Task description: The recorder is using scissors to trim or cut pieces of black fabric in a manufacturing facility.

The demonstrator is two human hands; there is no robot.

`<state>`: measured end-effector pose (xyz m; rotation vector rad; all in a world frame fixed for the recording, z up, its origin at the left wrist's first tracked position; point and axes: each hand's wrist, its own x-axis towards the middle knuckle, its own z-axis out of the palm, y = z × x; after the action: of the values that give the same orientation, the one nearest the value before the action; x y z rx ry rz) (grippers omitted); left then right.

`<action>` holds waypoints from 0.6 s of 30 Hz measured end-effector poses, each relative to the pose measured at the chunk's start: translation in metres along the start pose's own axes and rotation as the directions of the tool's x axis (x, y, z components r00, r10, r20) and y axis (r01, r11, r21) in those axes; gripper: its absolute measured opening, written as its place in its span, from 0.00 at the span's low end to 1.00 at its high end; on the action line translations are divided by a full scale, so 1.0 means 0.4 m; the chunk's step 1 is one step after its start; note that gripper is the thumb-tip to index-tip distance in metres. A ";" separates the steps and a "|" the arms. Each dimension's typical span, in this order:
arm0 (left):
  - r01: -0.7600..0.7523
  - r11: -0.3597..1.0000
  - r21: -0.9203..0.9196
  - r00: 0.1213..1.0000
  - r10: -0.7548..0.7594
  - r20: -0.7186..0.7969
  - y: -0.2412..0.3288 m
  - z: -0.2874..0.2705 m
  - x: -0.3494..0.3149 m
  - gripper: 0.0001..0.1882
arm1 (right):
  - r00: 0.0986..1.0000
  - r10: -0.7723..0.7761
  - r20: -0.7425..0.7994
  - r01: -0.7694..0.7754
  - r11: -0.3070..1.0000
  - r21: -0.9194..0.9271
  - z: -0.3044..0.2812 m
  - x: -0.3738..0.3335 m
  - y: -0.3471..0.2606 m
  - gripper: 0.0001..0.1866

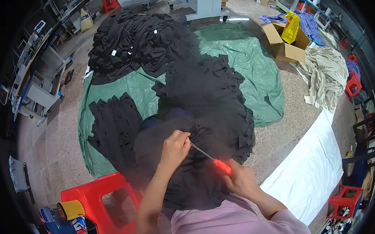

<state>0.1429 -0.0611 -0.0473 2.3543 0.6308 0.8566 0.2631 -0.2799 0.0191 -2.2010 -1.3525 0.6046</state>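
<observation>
My right hand (240, 176) is closed round the red handle of a slim metal-shafted tool (222, 166); whether it is a pair of scissors is unclear. The shaft slants up and left to the fingertips of my left hand (176, 147). Those fingers are pinched together on a black garment (157, 140) spread over my lap, and they hide the tool's tip. In front of me a long heap of black garments (205, 91) reaches away across a green sheet (247, 57). To the left lies a smaller black stack (115, 124).
Another black garment pile (140, 41) lies at the far left. A red stool (90, 192) stands at my near left, bearing a yellow roll (72, 210). On the right are a white sheet (307, 162), beige cloth (327, 72) and a cardboard box (295, 53) with a yellow bag (290, 27).
</observation>
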 end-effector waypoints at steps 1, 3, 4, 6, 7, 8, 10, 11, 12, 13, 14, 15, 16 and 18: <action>-0.001 1.000 0.000 1.000 0.001 0.003 0.001 -0.001 -0.001 0.08 | 1.000 0.009 -0.004 -0.009 1.000 0.002 0.003 0.002 0.002 0.18; -0.014 1.000 0.022 1.000 0.014 -0.003 0.004 -0.004 -0.001 0.09 | 1.000 0.021 -0.010 -0.020 1.000 0.006 0.012 0.004 0.007 0.18; -0.015 1.000 0.022 1.000 0.016 0.000 0.006 -0.005 -0.001 0.09 | 0.999 -0.012 -0.047 0.011 1.000 -0.027 0.018 0.004 0.010 0.16; -0.013 1.000 0.016 1.000 0.012 0.008 0.008 -0.006 -0.001 0.10 | 0.995 -0.044 -0.087 0.038 0.997 -0.060 0.022 0.004 0.012 0.15; -0.016 1.000 0.017 1.000 0.015 0.009 0.008 -0.006 -0.002 0.10 | 0.996 -0.033 -0.081 0.027 0.997 -0.070 0.024 0.006 0.012 0.16; -0.025 0.999 0.023 1.000 0.025 0.002 0.008 -0.006 -0.003 0.09 | 0.997 -0.022 -0.075 0.016 0.997 -0.081 0.025 0.006 0.014 0.16; -0.038 0.999 0.029 0.999 0.038 -0.006 0.008 -0.003 -0.004 0.09 | 0.997 -0.011 -0.079 0.006 0.998 -0.062 0.026 0.005 0.018 0.15; -0.033 0.999 0.031 0.999 0.033 -0.010 0.008 0.000 -0.006 0.09 | 0.997 0.000 -0.080 -0.004 0.999 -0.044 0.027 0.005 0.020 0.15; -0.028 0.999 0.032 0.999 0.028 -0.015 0.010 0.001 -0.005 0.09 | 0.996 0.001 -0.084 -0.004 0.999 -0.044 0.028 0.004 0.026 0.15; -0.029 0.999 0.035 0.999 0.030 -0.016 0.020 -0.005 0.003 0.09 | 0.985 -0.016 -0.172 0.017 1.000 0.002 0.031 0.006 0.030 0.15; 0.031 0.999 0.017 1.000 -0.031 -0.001 0.040 -0.008 0.021 0.09 | 0.965 -0.024 -0.261 0.037 0.998 0.045 0.037 0.008 0.038 0.14; 0.092 0.996 -0.001 0.996 -0.092 0.015 0.055 -0.010 0.040 0.09 | 0.958 0.003 -0.285 0.013 0.999 0.052 0.040 0.015 0.047 0.14; 0.105 0.993 0.054 0.994 -0.107 0.036 0.066 -0.010 0.055 0.10 | 0.960 -0.001 -0.280 0.015 0.999 0.050 0.031 0.020 0.046 0.14; 0.087 0.991 0.102 0.990 -0.097 0.102 0.044 -0.005 0.068 0.10 | 0.988 0.070 -0.138 -0.078 0.995 -0.054 0.013 0.031 0.043 0.15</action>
<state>0.1643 -0.0575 -0.0235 2.4185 0.7455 0.6689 0.2771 -0.2746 0.0032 -2.3034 -1.2383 0.4363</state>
